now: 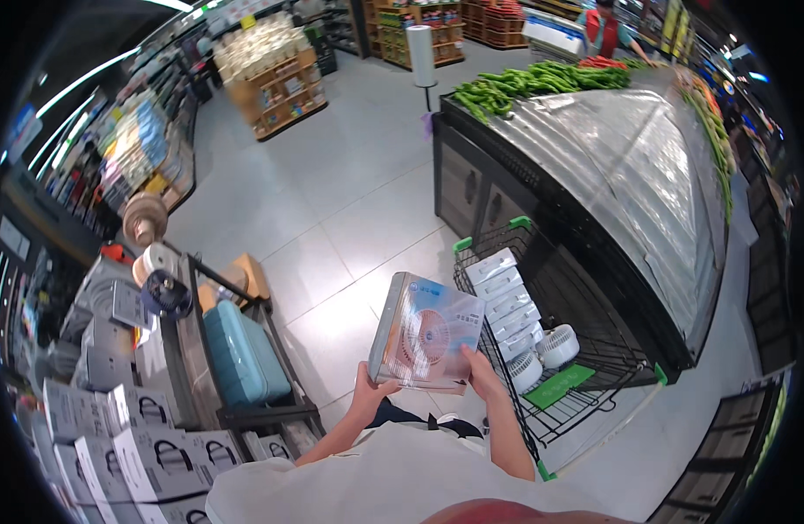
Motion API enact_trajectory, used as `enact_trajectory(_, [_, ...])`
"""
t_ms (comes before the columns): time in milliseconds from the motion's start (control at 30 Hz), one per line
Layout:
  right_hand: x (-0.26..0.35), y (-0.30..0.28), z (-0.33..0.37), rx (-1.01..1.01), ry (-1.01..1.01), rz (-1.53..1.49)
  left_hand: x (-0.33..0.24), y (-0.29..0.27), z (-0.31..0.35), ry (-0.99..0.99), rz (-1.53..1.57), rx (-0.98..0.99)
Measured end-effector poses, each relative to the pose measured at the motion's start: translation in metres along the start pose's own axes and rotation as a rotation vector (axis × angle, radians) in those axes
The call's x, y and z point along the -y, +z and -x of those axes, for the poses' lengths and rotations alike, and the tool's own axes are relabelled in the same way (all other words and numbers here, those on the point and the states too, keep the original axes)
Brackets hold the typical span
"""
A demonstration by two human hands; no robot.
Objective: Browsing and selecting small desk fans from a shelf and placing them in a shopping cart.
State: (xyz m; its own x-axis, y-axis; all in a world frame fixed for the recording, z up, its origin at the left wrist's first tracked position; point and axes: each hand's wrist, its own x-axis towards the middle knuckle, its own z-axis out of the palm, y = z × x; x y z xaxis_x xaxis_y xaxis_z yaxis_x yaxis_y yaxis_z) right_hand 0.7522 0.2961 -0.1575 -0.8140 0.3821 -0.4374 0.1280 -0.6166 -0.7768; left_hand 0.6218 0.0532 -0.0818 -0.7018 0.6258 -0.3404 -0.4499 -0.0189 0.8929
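A boxed fan (424, 336), in a flat carton printed with a round fan picture and wrapped in shiny film, is held up in front of my body. My left hand (374, 393) grips its lower left corner, and my right hand (481, 371) clasps the lower right edge with the thumb on the front. Just right of it stands a black wire shopping cart (585, 428) with green corner pieces. Inside lie a row of white boxes (507, 301), two small white fans (542, 358) and a green panel (559, 386).
On the left, a black rack (271, 349) bears a light blue case (240, 354); small fans (164, 293) stand above it, and white cartons (149, 463) are stacked nearer. A produce stand (611, 140) with green peppers (542, 83) rises beyond the cart. Far off is a person in red (604, 35).
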Motion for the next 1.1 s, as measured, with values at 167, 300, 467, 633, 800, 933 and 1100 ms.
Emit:
enact_trajectory(167, [0.009, 0.041, -0.030, 0.173, 0.008, -0.076, -0.014, -0.032, 0.042, 0.196, 0.097, -0.221])
enact_trajectory(300, [0.001, 0.091, -0.047, 0.200, -0.040, -0.042, -0.035, -0.081, 0.053, 0.272, 0.177, -0.249])
enact_trajectory(467, [-0.019, 0.173, -0.063, 0.390, 0.002, 0.106, -0.041, -0.186, 0.075, 0.435, 0.003, -0.219])
enact_trajectory(633, [-0.048, 0.258, -0.084, 0.540, 0.085, 0.496, -0.050, -0.277, 0.117, 0.339, -0.035, -0.298])
enact_trajectory(800, [-0.069, 0.322, -0.111, 0.657, -0.031, 0.716, -0.044, -0.330, 0.135, 0.213, -0.080, -0.362])
enact_trajectory(933, [-0.067, 0.364, -0.135, 0.733, -0.026, 0.753, -0.072, -0.349, 0.133, 0.264, -0.151, -0.491])
enact_trajectory(1100, [-0.032, 0.443, -0.195, 0.836, -0.256, 1.180, -0.178, -0.342, 0.147, 0.519, -0.475, -0.920])
